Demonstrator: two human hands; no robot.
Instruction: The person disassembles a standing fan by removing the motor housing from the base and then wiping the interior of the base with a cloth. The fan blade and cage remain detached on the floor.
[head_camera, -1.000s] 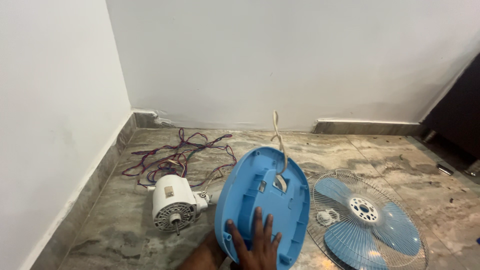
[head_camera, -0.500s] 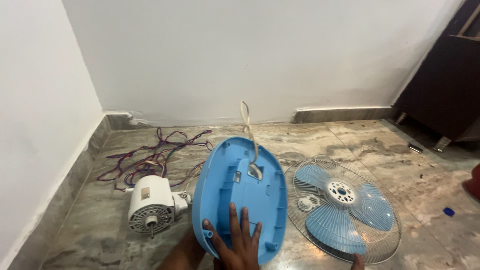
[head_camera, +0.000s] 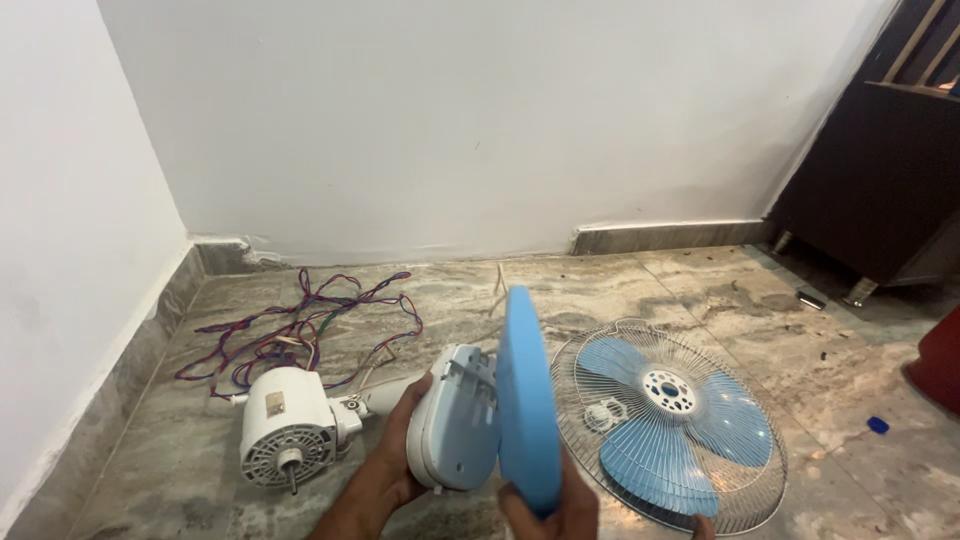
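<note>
The left hand (head_camera: 395, 455) wraps around the back of a white and pale blue fan base housing (head_camera: 455, 420), fingers curled and clamped on its rounded edge. The right hand (head_camera: 560, 505) grips the lower rim of a blue oval base cover (head_camera: 528, 395), thumb and fingers closed on it near the bottom of the view; only part of this hand shows. The cover stands nearly edge-on to the camera, upright, just beside the housing and touching it along one side, both held above the marbled stone floor (head_camera: 700, 290).

To the left on the floor lies a white fan motor (head_camera: 290, 425) with its shaft pointing toward the camera, and behind it a tangle of red, blue and purple wires (head_camera: 300, 325) spreads toward the wall corner. To the right lies a wire fan guard (head_camera: 740, 390) with blue fan blades (head_camera: 665, 420) resting inside it. A dark wooden cabinet (head_camera: 880, 170) stands on legs at the far right, and a small blue cap (head_camera: 877, 424) lies on the floor near it
</note>
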